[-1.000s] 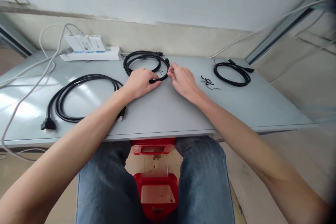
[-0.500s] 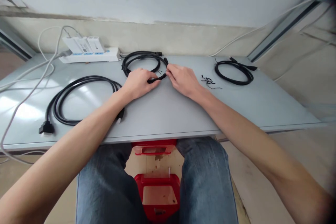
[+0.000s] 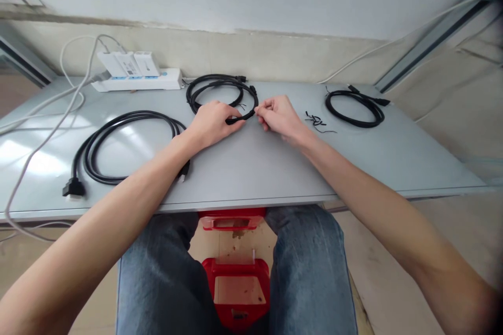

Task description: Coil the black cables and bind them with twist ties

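Observation:
Near the back middle of the grey table (image 3: 251,167), two overlapping black cable coils (image 3: 213,79) lie by the wall. My left hand (image 3: 220,120) is closed on the near edge of the front coil (image 3: 257,98), thumb and fingers round the cable. At that coil's right edge, my right hand (image 3: 277,115) has its thumb and index finger pinched together; what is between the fingertips is too small to make out. A larger black cable coil (image 3: 92,149) with a wide plug (image 3: 74,187) lies at the left, partly behind my left forearm.
Several short black ties (image 3: 315,119) lie right of my right hand. Farther right is another black cable coil (image 3: 353,123). A white power strip (image 3: 168,79) with adapters stands at the back left, white cords trailing leftward. Red stools (image 3: 236,314) show below the table.
My right hand has drawn slightly right, away from the coil's edge, with its fingers curled more. My left hand keeps its hold. The whole view has shifted a little.

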Tool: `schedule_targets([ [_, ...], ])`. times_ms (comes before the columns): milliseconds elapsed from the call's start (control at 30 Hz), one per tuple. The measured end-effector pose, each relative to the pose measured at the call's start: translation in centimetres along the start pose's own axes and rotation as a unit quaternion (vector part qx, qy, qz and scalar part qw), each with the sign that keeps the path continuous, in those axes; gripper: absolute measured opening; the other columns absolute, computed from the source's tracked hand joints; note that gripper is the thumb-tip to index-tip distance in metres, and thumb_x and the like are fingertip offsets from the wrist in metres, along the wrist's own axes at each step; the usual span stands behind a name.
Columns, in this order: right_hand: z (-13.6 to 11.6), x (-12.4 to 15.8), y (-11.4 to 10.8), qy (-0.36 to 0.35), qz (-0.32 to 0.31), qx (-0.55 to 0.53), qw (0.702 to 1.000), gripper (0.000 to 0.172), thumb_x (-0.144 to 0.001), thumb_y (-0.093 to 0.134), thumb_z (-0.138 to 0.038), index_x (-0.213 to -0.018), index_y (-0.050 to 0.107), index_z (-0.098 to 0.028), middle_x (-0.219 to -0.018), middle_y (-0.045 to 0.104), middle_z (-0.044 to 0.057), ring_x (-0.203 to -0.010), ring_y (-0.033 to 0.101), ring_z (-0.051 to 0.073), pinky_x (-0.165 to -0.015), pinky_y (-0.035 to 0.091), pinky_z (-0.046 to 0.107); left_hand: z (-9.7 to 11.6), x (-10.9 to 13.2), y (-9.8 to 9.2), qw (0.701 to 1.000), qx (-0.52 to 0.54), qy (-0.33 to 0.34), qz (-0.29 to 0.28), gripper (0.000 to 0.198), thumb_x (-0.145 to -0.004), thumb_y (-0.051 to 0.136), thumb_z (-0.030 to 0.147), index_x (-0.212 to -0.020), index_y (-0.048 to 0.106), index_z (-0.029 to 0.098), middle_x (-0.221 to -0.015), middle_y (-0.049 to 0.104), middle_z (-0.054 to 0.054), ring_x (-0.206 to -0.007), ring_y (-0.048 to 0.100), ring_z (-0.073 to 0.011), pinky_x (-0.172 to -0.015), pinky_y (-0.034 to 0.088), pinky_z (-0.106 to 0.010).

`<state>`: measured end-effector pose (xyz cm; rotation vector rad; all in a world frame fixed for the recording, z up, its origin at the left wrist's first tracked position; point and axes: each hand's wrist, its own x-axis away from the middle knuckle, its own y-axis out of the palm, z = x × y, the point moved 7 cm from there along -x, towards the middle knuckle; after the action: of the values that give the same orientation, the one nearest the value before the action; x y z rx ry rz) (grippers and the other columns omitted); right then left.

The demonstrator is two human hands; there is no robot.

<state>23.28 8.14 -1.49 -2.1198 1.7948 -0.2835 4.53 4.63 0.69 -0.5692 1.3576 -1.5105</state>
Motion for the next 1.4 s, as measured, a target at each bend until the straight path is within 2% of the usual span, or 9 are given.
schedule_targets([
  [100, -0.2, 0.3, -0.1, 0.017, -0.023, 0.032, 0.999, 0.025, -0.102, 0.071, -0.021, -0.08, 0.061, -0.025, -0.07, 0.063, 0.004, -0.057, 0.05, 0.016, -0.054, 0.04, 0.031, 0.1, 0.0, 0.0, 1.0, -0.004, -0.007, -0.004, 0.04, -0.106, 0.066, 0.048, -0.118, 0.095, 0.023, -0.102, 0.09, -0.012, -0.099, 0.082, -0.034, -0.087, 0.057, -0.042],
  [300, -2.4, 1.0, -0.1, -0.098, -0.038, 0.105, 0.989, 0.039, -0.113, 0.08, -0.046, -0.087, 0.06, -0.025, -0.08, 0.072, 0.004, -0.067, 0.058, 0.017, -0.062, 0.045, 0.031, 0.0, 0.1, -0.2, 1.0, -0.015, -0.001, -0.019, 0.038, -0.105, 0.067, 0.047, -0.123, 0.091, 0.023, -0.103, 0.089, -0.012, -0.101, 0.082, -0.0351, -0.087, 0.056, -0.042],
  [500, -1.0, 0.8, -0.6, 0.008, -0.017, -0.057, 0.998, 0.053, -0.109, 0.079, -0.078, -0.108, 0.058, -0.029, -0.073, 0.072, 0.001, -0.053, 0.056, 0.016, -0.045, 0.034, 0.025, -0.2, 0.3, -0.9, 0.999, -0.046, 0.024, -0.014, 0.039, -0.115, 0.054, 0.049, -0.12, 0.083, 0.023, -0.099, 0.085, -0.014, -0.097, 0.08, -0.0363, -0.083, 0.05, -0.043],
  [667, -0.4, 1.2, 0.2, 0.099, -0.026, -0.195, 0.975, 0.046, -0.111, 0.083, -0.063, -0.122, 0.053, -0.029, -0.086, 0.083, 0.005, -0.055, 0.065, 0.017, -0.04, 0.035, 0.023, 0.2, 0.6, -1.9, 0.998, -0.047, 0.033, 0.012, 0.04, -0.116, 0.053, 0.053, -0.114, 0.081, 0.025, -0.086, 0.079, -0.011, -0.092, 0.078, -0.0358, -0.082, 0.046, -0.043],
  [833, -0.6, 1.3, 0.6, 0.128, -0.012, -0.248, 0.96, 0.038, -0.107, 0.083, -0.025, -0.13, 0.053, -0.026, -0.09, 0.078, 0.001, -0.056, 0.067, 0.013, -0.04, 0.038, 0.021, 0.9, 0.9, -1.8, 0.997, -0.045, 0.065, 0.025, 0.04, -0.116, 0.054, 0.056, -0.111, 0.082, 0.027, -0.088, 0.08, -0.011, -0.092, 0.079, -0.0354, -0.08, 0.047, -0.042],
  [1000, -1.6, 1.2, 0.1, 0.074, 0.003, -0.246, 0.967, 0.054, -0.104, 0.073, -0.014, -0.149, 0.047, -0.029, -0.093, 0.075, -0.004, -0.066, 0.073, 0.014, -0.062, 0.064, 0.025, 0.8, 0.3, -1.5, 0.994, -0.037, 0.09, 0.041, 0.033, -0.113, 0.06, 0.048, -0.109, 0.082, 0.025, -0.099, 0.083, -0.014, -0.104, 0.077, -0.0365, -0.091, 0.056, -0.044],
  [1200, -0.8, 0.4, -1.8, 0.026, 0.073, -0.194, 0.978, 0.062, -0.103, 0.073, -0.022, -0.156, 0.044, -0.036, -0.094, 0.071, -0.005, -0.071, 0.074, 0.018, -0.072, 0.071, 0.037, -0.4, 0.1, -2.2, 0.993, -0.023, 0.055, 0.104, 0.022, -0.108, 0.066, 0.035, -0.117, 0.083, 0.024, -0.155, 0.074, -0.021, -0.15, 0.063, -0.0466, -0.127, 0.051, -0.062],
  [1300, 0.0, -0.4, -2.6, 0.018, 0.085, -0.163, 0.983, 0.061, -0.101, 0.076, -0.027, -0.154, 0.047, -0.036, -0.095, 0.069, -0.004, -0.072, 0.075, 0.02, -0.072, 0.07, 0.039, -0.9, 0.3, -2.5, 0.991, 0.001, 0.019, 0.129, 0.042, -0.109, 0.067, 0.039, -0.148, 0.077, 0.026, -0.184, 0.051, -0.02, -0.169, 0.048, -0.0502, -0.137, 0.042, -0.069],
  [1400, 0.1, -0.9, -3.4, 0.005, 0.079, -0.144, 0.986, 0.059, -0.1, 0.081, -0.031, -0.151, 0.052, -0.036, -0.096, 0.068, -0.004, -0.071, 0.072, 0.02, -0.068, 0.068, 0.038, -0.8, 0.5, -2.6, 0.992, 0.035, 0.014, 0.123, 0.075, -0.108, 0.071, 0.044, -0.18, 0.053, 0.033, -0.196, 0.036, -0.018, -0.179, 0.034, -0.0527, -0.143, 0.034, -0.073],
])
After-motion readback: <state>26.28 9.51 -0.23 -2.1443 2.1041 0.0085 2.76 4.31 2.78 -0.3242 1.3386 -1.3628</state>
